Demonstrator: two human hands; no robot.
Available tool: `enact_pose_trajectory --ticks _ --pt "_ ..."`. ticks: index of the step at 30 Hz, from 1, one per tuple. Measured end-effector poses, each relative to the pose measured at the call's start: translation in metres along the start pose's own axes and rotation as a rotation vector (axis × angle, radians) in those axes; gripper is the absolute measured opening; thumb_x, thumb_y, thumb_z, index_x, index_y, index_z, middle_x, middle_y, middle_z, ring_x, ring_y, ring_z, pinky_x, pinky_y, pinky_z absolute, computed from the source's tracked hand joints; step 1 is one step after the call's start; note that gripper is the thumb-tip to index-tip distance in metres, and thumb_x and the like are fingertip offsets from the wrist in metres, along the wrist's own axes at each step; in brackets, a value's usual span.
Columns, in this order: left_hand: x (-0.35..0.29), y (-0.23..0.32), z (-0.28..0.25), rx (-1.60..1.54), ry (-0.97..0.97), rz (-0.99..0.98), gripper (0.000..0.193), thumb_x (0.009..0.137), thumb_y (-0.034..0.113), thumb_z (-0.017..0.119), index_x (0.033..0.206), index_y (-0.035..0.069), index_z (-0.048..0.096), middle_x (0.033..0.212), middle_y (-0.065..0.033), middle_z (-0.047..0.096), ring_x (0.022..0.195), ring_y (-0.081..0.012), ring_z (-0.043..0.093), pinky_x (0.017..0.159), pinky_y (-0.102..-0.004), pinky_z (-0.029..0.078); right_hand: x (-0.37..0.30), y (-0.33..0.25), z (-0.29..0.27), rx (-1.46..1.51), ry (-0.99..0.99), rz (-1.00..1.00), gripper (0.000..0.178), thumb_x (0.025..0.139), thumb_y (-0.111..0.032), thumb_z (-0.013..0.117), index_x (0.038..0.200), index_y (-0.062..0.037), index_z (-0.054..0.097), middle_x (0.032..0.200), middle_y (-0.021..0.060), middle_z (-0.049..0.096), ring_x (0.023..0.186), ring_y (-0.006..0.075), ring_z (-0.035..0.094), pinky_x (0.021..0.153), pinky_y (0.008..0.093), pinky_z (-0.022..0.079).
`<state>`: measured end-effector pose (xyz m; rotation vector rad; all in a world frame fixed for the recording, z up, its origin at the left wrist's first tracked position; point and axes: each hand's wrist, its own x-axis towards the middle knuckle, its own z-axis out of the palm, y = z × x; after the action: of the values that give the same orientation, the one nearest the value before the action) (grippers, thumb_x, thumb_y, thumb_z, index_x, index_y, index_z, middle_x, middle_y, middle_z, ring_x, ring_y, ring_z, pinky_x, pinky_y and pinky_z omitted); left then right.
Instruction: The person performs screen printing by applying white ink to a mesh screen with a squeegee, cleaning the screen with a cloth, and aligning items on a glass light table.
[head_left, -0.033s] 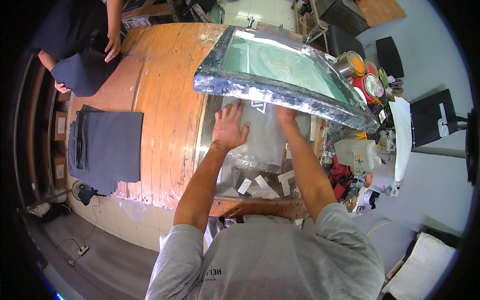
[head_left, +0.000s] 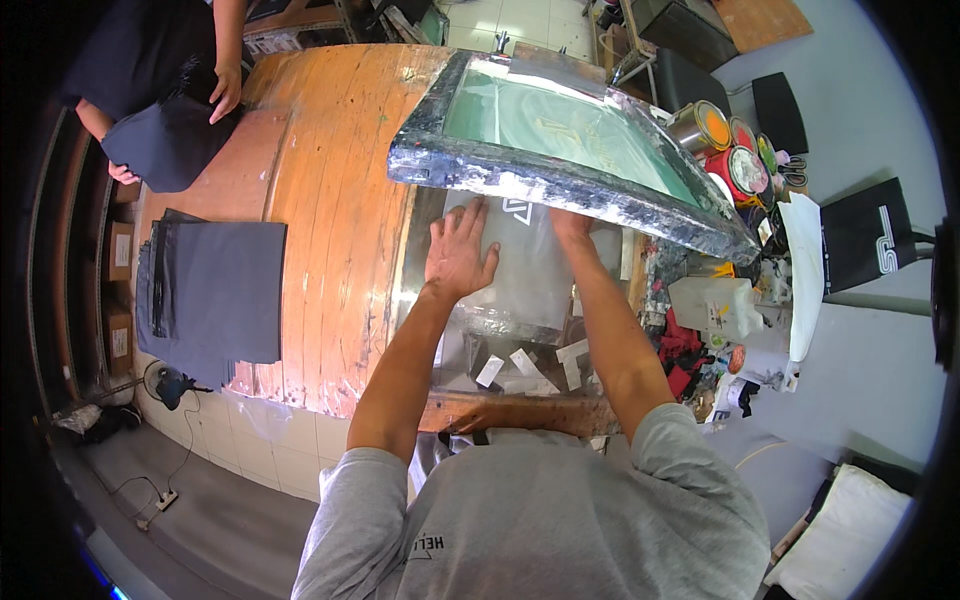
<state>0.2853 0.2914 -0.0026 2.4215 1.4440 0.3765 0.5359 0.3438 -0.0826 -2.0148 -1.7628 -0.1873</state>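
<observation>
My left hand [head_left: 458,258] lies flat with fingers spread on the left side of a grey sheet [head_left: 520,275], which bears a white printed mark at its far part. The sheet rests on a glossy, see-through work surface [head_left: 455,365]. My right hand [head_left: 570,224] reaches to the sheet's right side; its fingers are hidden beneath the raised screen-printing frame [head_left: 480,176]. That frame is tilted above the far part of the sheet, its dark wood smeared with paint around a green mesh [head_left: 540,125].
A stack of dark sheets [head_left: 230,290] lies left on the wooden table [head_left: 335,230]. At far left another person holds dark cloth [head_left: 165,150]. Paint cans [head_left: 740,172], a whitish plastic jug [head_left: 715,307] and red rags [head_left: 680,345] crowd the right side. A dark printed bag [head_left: 870,240] hangs there.
</observation>
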Motion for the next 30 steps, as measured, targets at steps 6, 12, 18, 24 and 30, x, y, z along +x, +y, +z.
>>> enact_pose_trajectory --ticks 6,12,18,24,30 --pt "0.000 0.002 0.002 -0.041 0.024 0.018 0.071 0.089 0.037 0.057 0.147 -0.002 0.041 0.154 -0.0111 0.039 0.131 -0.0305 0.039 0.106 -0.0464 0.032 -0.004 0.011 0.007 -0.062 -0.031 -0.054 0.043 0.094 -0.030 0.060 0.132 -0.0106 0.063 0.126 0.0175 0.066 0.118 0.0391 0.060 0.104 0.0508 0.043" --pt "-0.003 -0.002 -0.005 -0.106 0.028 0.002 0.067 0.089 0.032 0.059 0.145 0.000 0.044 0.152 -0.0105 0.041 0.131 -0.0310 0.040 0.107 -0.0459 0.033 -0.006 -0.021 -0.047 0.624 -0.476 0.524 0.049 0.081 -0.029 0.079 0.122 -0.0064 0.065 0.113 0.0175 0.071 0.097 0.0396 0.067 0.089 0.0489 0.050" --pt "0.003 -0.025 0.001 -0.240 0.024 -0.018 0.063 0.087 0.023 0.066 0.143 0.000 0.046 0.151 -0.0123 0.044 0.128 -0.0353 0.045 0.106 -0.0466 0.037 -0.039 -0.034 -0.064 0.089 0.002 0.184 0.019 0.086 -0.013 0.072 0.101 -0.0015 0.072 0.088 0.0153 0.074 0.082 0.0390 0.069 0.077 0.0478 0.053" --pt "0.006 -0.037 -0.008 -0.251 0.057 0.069 0.058 0.089 0.039 0.068 0.129 -0.001 0.058 0.136 -0.0210 0.053 0.122 -0.0404 0.046 0.108 -0.0558 0.035 -0.081 -0.066 -0.094 0.040 -0.181 -0.358 0.051 0.097 -0.031 0.056 0.139 -0.0022 0.055 0.141 0.0193 0.057 0.130 0.0367 0.054 0.111 0.0528 0.037" --pt "0.007 -0.033 -0.014 0.020 0.025 0.021 0.062 0.085 0.045 0.068 0.133 0.006 0.061 0.139 -0.0131 0.055 0.120 -0.0327 0.047 0.101 -0.0513 0.036 -0.045 -0.096 -0.077 0.083 -0.552 -0.042 0.057 0.098 -0.036 0.053 0.148 -0.0085 0.046 0.149 0.0196 0.048 0.141 0.0378 0.042 0.118 0.0588 0.024"
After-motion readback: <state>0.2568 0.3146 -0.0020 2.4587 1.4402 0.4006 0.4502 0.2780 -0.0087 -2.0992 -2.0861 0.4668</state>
